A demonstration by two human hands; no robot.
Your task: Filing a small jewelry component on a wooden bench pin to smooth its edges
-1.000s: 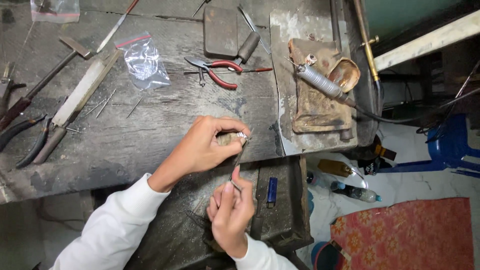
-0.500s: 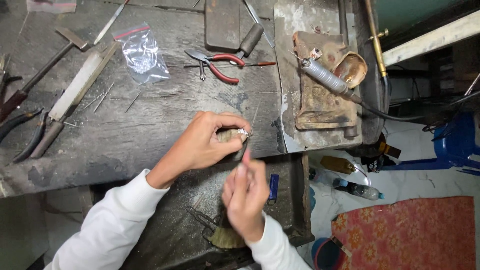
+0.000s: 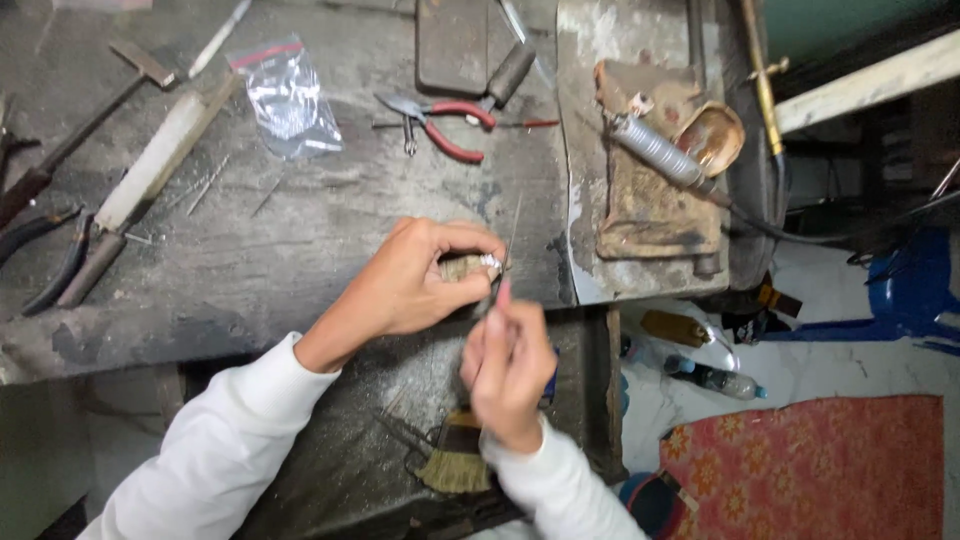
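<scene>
Beyond both hands, clear zip bag (image 3: pixel 288 98) lies flat.

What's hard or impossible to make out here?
- Small silvery piece: head view, too tiny, mostly wrapped by the left hand.
- Thin tool in the right hand: only its tip shows.
- Brush: partly behind the right wrist.
- Dark pliers: cut by the left edge.

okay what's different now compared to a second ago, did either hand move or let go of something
The right hand has come up from below the bench edge, bringing its thin tool tip close under the small silver piece. The left hand kept its pinch on that piece against the wooden peg; nothing was let go. The red-handled pliers, plastic bag and handpiece lie where they were on the workbench.
</scene>
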